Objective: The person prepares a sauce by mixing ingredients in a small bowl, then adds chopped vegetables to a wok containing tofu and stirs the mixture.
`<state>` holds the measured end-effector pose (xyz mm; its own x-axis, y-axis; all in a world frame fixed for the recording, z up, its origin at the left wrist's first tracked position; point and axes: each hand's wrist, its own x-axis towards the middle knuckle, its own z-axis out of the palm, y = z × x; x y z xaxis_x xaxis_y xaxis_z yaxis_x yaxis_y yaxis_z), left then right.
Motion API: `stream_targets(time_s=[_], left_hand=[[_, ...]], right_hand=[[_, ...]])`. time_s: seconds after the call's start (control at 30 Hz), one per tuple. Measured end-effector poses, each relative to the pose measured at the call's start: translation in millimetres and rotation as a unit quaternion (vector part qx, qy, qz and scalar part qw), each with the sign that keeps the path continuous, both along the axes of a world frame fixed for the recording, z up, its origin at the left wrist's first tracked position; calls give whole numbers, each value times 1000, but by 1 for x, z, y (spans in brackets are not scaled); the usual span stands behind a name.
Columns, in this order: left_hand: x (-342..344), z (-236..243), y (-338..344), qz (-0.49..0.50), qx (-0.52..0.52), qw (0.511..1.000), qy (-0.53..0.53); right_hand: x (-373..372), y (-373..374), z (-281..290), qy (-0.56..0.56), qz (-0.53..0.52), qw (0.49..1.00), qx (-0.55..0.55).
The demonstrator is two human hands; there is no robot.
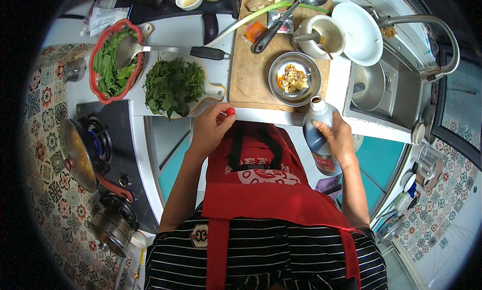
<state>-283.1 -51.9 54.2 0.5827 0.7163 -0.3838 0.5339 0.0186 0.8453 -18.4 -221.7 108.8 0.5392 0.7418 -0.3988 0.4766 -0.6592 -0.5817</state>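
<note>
Clamped round the shoulder of a pale, translucent condiment bottle (317, 129), my right hand (339, 139) held it at the front edge of the counter, right of the frame's centre. Pinched between thumb and fingers of my left hand (212, 126) was a small red cap (230, 111), well apart from the bottle, left of centre. The bottle's uncapped mouth stood just below the rim of a steel bowl (314, 75), which lay up and slightly left of it in the frame; the bottle's long axis slanted from that mouth down to a base at the lower right, and my right hand was the nearer one to the bowl. Dark liquid showed through the bottle's smooth wall, above a red label. Round, shallow and shiny, the bowl held a crumbly, pale heap of minced garlic (296, 81) with reddish, oily bits round it. It sat on a flat, wood-toned cutting board (251, 84), below a thick-walled, pale mortar (331, 36) and a glossy white plate (356, 33). Chopped greens (170, 84), limp and leafy, lay in the upper left.
</note>
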Motion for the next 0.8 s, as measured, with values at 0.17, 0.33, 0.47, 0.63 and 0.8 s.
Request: stream_targets(time_s=[0.17, 0.33, 0.47, 0.63, 0.8], left_hand=[[3, 2, 0, -5, 16, 1000, 0], [5, 0, 3, -11, 14, 1000, -7], [8, -1, 4, -13, 3, 1000, 0], [10, -2, 4, -18, 13, 1000, -1], [10, -1, 4, -20, 10, 1000, 9]], right_hand=[[2, 5, 0, 0, -1, 1000, -23], [3, 6, 0, 0, 2, 1000, -27], [6, 5, -3, -18, 15, 998, -50], [7, 6, -1, -19, 22, 998, -63], [6, 9, 0, -12, 26, 998, -62]])
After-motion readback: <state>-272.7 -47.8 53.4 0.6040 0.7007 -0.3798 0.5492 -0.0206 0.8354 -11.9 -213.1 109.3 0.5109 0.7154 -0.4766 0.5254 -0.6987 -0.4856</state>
